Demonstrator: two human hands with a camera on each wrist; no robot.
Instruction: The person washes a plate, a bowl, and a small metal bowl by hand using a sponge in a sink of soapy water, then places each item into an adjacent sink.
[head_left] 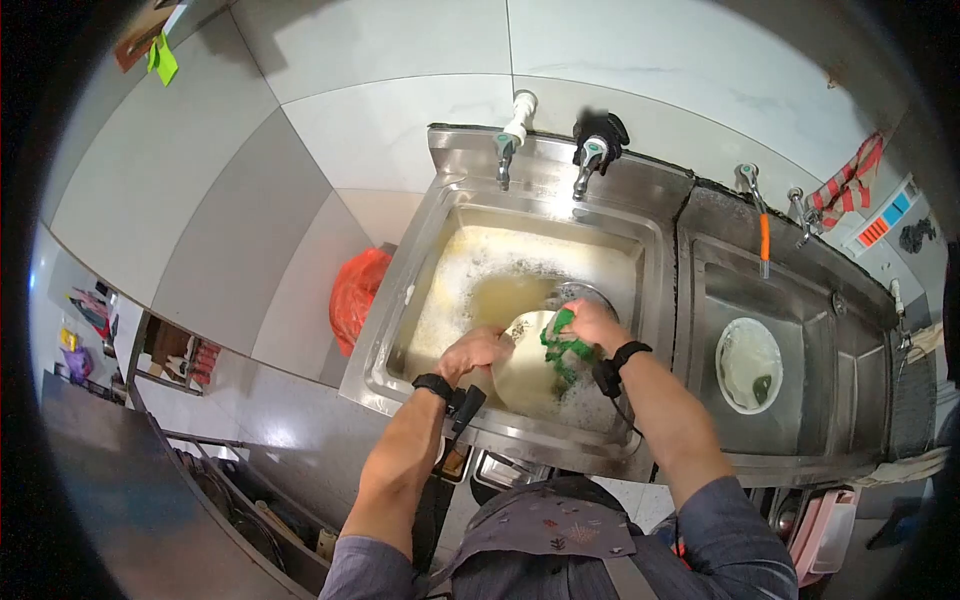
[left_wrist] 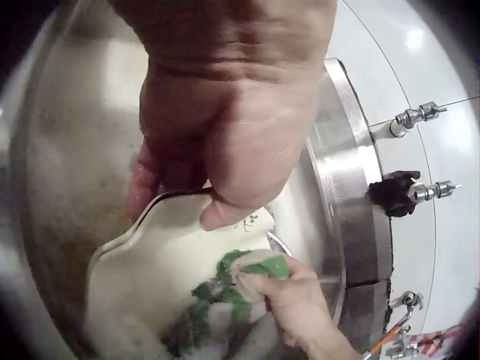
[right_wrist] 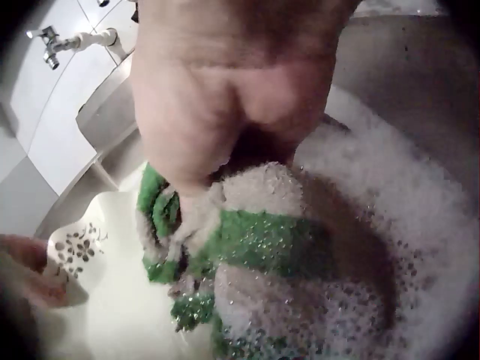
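My left hand grips a cream plate with a wavy rim and a small flower pattern. The thumb lies on its upper face and the fingers go behind the rim. A green and whitish striped cloth, wet and foamy, is bunched in my right hand. It lies against the plate's face in the left wrist view. Both hands are over the left sink basin, which holds cloudy, sudsy water. The plate's lower part dips into the suds. Behind the right hand shows the curved rim of a metal dish.
In the right basin sits a white oval dish in water. Several taps line the wall, one tap with a black cloth behind it, another with an orange hose. A red plastic bag hangs left of the sink.
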